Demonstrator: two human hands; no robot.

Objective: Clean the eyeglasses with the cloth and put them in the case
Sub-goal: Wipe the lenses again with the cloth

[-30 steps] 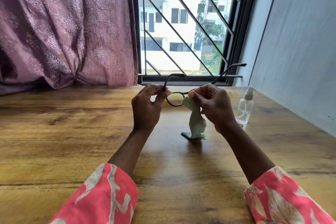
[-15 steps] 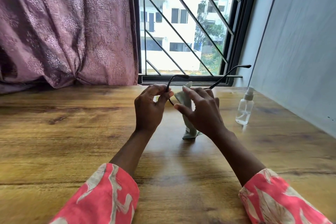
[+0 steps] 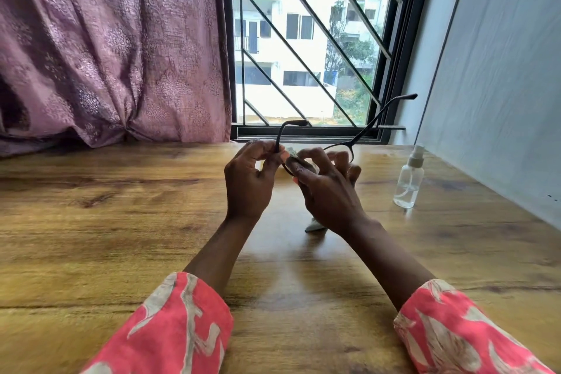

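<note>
Both of my hands are raised above the brown wood-grain table (image 3: 121, 237), close together in front of the window. My left hand (image 3: 249, 182) grips the thin black-framed eyeglasses (image 3: 349, 146) at their left side, thumb and curled fingers closed on the frame where the left temple arm rises from it. That temple arm stands up past my fingers and bends over at its tip. My right hand (image 3: 328, 191) holds the pale green cleaning cloth (image 3: 314, 226) against the left lens, thumb on the near side and fingers curled round the far side, so the lens itself is hidden from me. Only a small edge of cloth shows between my two thumbs, and its lower corner hangs out beneath my right hand; whether that corner touches the table I cannot tell. The right rim of the eyeglasses shows just past my right fingers, and the right temple arm runs up and to the right, across the lower part of the window frame. The eyeglasses are held in the air, clear of the table.

One small clear plastic spray bottle with a white nozzle (image 3: 408, 182) stands upright on the table to the right of my right hand, near the grey wall (image 3: 501, 85). A mauve patterned curtain (image 3: 106, 45) hangs at left behind the table. My sleeves are coral pink with a cream print (image 3: 182, 328).
</note>
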